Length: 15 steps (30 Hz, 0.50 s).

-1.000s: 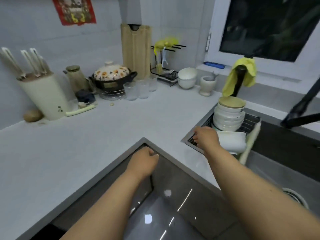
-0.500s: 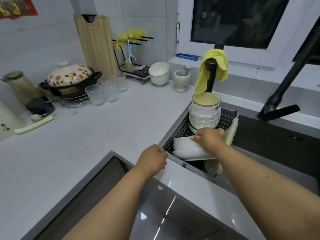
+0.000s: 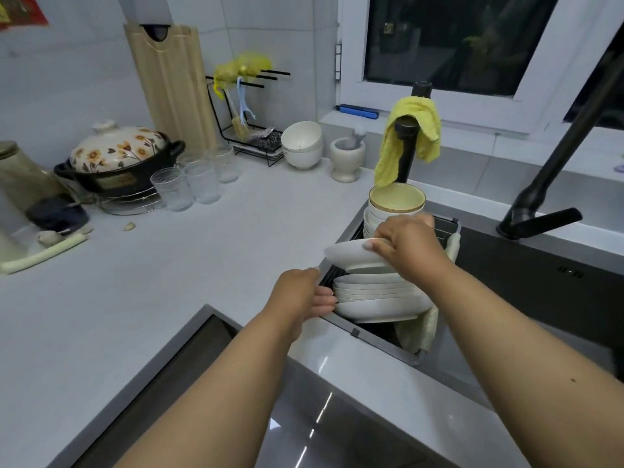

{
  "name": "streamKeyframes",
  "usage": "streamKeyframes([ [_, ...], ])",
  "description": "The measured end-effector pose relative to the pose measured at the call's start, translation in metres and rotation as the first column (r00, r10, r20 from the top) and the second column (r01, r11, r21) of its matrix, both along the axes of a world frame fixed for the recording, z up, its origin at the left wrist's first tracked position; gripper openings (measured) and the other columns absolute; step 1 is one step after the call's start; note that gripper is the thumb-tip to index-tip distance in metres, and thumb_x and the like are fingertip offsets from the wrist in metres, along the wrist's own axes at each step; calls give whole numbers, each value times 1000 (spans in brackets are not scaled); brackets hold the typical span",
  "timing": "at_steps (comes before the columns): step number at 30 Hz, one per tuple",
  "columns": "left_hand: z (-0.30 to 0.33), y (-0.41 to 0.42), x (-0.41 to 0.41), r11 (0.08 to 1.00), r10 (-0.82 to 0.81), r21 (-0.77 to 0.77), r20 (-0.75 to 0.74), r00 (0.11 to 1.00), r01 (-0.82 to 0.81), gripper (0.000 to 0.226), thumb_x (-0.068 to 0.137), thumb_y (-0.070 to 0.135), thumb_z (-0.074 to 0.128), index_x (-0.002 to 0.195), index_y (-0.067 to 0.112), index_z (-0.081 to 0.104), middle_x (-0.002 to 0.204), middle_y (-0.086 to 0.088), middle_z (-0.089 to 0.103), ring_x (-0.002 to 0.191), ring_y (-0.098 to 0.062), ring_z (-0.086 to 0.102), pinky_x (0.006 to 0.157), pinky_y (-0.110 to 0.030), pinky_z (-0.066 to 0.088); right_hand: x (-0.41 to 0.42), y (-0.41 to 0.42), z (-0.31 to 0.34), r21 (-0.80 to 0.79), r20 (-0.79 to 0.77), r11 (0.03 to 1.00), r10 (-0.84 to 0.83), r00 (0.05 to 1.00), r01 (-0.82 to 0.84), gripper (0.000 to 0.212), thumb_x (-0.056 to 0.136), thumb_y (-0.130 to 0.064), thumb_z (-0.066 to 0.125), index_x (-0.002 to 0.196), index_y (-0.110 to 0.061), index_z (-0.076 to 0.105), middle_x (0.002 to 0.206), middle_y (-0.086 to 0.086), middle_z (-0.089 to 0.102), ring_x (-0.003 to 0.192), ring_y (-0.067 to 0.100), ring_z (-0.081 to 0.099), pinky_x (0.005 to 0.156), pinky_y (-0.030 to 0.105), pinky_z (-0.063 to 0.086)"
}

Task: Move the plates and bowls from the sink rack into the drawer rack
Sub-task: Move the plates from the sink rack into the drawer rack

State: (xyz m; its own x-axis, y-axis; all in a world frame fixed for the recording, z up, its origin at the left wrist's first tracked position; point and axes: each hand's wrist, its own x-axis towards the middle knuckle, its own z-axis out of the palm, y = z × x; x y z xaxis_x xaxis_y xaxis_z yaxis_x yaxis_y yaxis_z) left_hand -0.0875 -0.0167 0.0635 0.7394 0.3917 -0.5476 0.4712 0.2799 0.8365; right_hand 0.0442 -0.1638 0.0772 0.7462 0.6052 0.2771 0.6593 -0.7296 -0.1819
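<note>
A stack of white plates (image 3: pixel 378 298) sits in the wire sink rack (image 3: pixel 450 226) at the sink's left end. My right hand (image 3: pixel 405 244) grips the top white plate (image 3: pixel 347 253) by its rim, thumb on top, and holds it tilted above the stack. My left hand (image 3: pixel 300 295) reaches the stack's left side, its fingers touching the rims of the lower plates. Behind the plates stands a stack of bowls (image 3: pixel 395 204), the top one cream inside with a brown rim. The drawer rack is out of sight.
A black tap (image 3: pixel 553 184) stands right of the rack, and a yellow cloth (image 3: pixel 415 136) hangs on a black post behind the bowls. Glasses (image 3: pixel 192 180), a flowered pot (image 3: pixel 118 160), white bowls (image 3: pixel 302 143) and a mortar (image 3: pixel 347 157) stand on the white counter. A glossy grey front (image 3: pixel 337 417) lies below.
My right hand has lifted the top plate off the stack. My left hand has moved right from the counter edge to the plates' left side. The view has shifted toward the sink.
</note>
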Motion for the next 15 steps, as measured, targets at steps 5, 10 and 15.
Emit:
streamKeyframes([
  [5,6,20,-11,894,174,-425,41,984,-141,45,99,39,46,121,1,40,113,-37,56,91,-43,68,74,-44,59,-34,20,31,84,137,971,210,968,-222,30,89,-46,56,74,-22,67,70,-10,53,80,19,55,84,32,18],
  [10,14,48,-39,661,394,-716,77,916,-224,51,98,39,48,125,-4,42,116,-34,57,96,-47,66,78,-55,57,-75,56,41,117,279,857,457,844,-503,36,80,-46,53,62,-18,67,59,-4,59,59,22,57,69,28,14],
  [15,17,84,-94,668,475,-687,98,874,-286,44,84,0,31,125,-12,42,107,-32,62,89,-45,68,58,-46,59,-118,95,45,69,267,728,645,716,-682,38,83,-46,49,66,-19,69,60,-6,58,60,17,55,76,30,25],
])
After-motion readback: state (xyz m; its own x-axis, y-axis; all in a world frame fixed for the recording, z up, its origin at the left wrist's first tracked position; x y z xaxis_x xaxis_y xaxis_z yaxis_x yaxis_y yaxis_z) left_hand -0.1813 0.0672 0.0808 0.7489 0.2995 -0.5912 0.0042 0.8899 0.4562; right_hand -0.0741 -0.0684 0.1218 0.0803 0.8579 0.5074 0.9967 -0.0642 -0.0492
